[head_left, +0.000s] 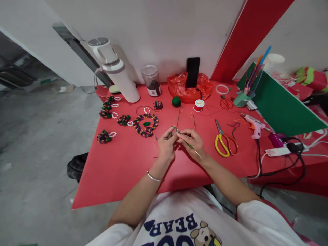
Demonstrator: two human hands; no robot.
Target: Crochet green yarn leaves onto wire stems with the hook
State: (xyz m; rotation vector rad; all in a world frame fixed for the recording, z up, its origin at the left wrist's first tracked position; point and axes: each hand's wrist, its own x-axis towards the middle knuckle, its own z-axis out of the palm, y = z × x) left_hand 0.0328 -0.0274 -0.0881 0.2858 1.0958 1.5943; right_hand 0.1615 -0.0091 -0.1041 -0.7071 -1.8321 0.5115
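My right hand (192, 140) is closed on a thin crochet hook (196, 152), whose metal shaft sticks out past the palm toward my wrist. Fingertips of my left hand (167, 142) pinch green yarn (178, 118) at the hook's tip, close against the right fingers. That strand runs back to a green yarn ball (176, 101). Any stitched piece between the fingers is too small and covered to make out. Left of my hands lies a braided multicolour loop (139, 131) with a small green crocheted leaf (147, 124) inside it.
Scissors (220, 145), a pink glue gun (256, 126) and a power strip (278, 151) lie to the right. Several yarn pieces with bead loops (104, 136) line the left. Behind stand a white flask (123, 82), a jar (151, 82), a phone (192, 71) and a thread spool (199, 105).
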